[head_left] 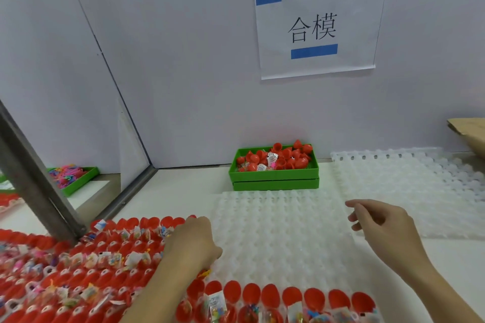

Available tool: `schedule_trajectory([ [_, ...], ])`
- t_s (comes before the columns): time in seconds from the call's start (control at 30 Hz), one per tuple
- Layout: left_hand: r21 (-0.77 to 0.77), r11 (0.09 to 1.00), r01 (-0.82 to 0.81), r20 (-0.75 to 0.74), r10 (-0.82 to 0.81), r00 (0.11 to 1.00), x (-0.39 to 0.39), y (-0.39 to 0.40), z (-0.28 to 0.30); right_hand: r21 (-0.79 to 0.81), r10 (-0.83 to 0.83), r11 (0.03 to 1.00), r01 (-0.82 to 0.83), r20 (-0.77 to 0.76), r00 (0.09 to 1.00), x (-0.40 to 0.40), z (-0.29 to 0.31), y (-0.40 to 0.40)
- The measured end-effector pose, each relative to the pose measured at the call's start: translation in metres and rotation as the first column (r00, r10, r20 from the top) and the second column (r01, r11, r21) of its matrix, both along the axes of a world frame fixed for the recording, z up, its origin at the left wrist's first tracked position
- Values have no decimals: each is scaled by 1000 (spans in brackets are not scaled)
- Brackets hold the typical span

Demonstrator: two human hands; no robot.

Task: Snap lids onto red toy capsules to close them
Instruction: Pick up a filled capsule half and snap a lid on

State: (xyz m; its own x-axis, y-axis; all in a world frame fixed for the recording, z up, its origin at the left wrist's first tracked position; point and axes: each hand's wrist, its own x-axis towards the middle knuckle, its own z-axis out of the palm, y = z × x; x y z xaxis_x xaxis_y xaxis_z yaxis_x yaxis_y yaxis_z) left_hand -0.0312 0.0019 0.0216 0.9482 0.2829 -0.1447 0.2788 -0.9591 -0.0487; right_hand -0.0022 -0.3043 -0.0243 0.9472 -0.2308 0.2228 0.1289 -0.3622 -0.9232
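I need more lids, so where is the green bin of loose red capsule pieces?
In the head view the green plastic bin of red capsule pieces sits at the back of the table against the wall, below the paper sign, left of the far white tray.

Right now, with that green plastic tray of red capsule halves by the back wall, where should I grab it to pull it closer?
Take the green plastic tray by its near long wall, coming from the front with fingers hooked over the rim. It stands on a second green tray, and the red capsule halves are heaped above the rim, so keep it level.
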Motion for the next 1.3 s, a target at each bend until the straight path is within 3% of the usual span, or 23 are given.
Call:
schedule_trajectory([
  [0.97, 90, 996, 2, 110, -12, 994, 0, -21, -7, 2, 29, 1000, -29, 33, 999, 2, -9, 0],
  [1.17, 22, 994, 105, 233, -108, 966, 5, -54, 9, -24, 84, 996, -84, 38, 996, -1, -12, 9],
  [1.3, -97, 956, 278, 320, -234, 918, 12, -97, 15, 4, 157, 988, -157, 22, 987, -1, -13, 17],
])
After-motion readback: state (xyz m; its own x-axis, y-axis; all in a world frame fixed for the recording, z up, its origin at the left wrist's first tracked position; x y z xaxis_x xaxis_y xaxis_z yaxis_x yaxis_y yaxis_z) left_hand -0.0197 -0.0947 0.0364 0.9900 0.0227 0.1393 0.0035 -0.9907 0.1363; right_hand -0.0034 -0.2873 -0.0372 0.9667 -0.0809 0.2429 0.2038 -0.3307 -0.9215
